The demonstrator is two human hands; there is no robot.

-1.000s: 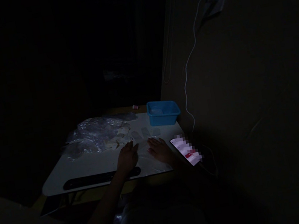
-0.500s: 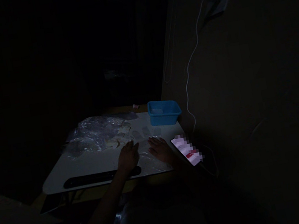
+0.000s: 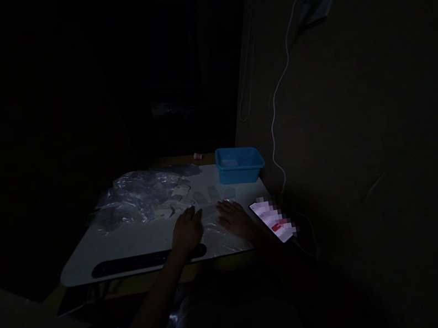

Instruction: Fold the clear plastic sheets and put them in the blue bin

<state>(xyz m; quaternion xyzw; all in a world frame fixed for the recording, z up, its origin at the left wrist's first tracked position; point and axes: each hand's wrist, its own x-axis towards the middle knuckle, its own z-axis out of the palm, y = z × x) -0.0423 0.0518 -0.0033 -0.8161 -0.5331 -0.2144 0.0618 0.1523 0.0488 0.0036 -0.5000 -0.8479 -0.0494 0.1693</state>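
Note:
A clear plastic bag or sheet (image 3: 219, 238) lies on the white table (image 3: 131, 243), with both of my hands on it. My left hand (image 3: 188, 228) rests palm down at its left side, fingers stretched forward. On the right side my right hand (image 3: 233, 218) lies flat with the fingers spread. Just beyond the fingertips are a few small pale translucent pieces (image 3: 214, 192), too dim to name. Left of my left hand sits a crumpled heap of clear plastic (image 3: 140, 194), with pale paper-like pieces (image 3: 169, 207) at its near edge.
A blue plastic basket (image 3: 241, 174) stands at the table's back right corner. A lit phone (image 3: 273, 222) lies right of my right hand. A white cable (image 3: 274, 101) hangs from the wall outlet (image 3: 321, 0). A dark strip (image 3: 130, 264) runs along the front edge. The room is very dark.
Both hands stay almost in place on the plastic. Only a slight shift of the whole view shows.

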